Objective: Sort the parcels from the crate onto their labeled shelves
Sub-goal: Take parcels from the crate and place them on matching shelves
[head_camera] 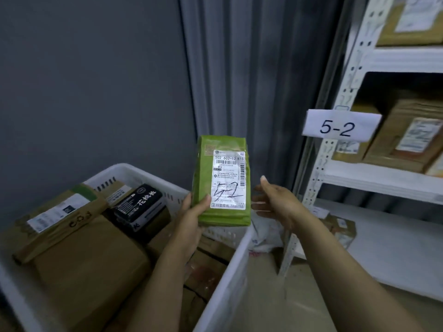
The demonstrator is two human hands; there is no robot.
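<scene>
My left hand grips the lower left edge of a flat green parcel and holds it upright above the white crate. Its white shipping label carries a handwritten "5-2". My right hand hovers open just right of the parcel, fingers spread; whether they touch it I cannot tell. A paper tag reading "5-2" hangs on the white shelf unit at the right. Brown boxes stand on that shelf.
The crate holds several brown cardboard parcels and a black box with white characters. A small taped parcel lies on the lower shelf, a white bag on the floor beside the shelf post. A grey wall is behind.
</scene>
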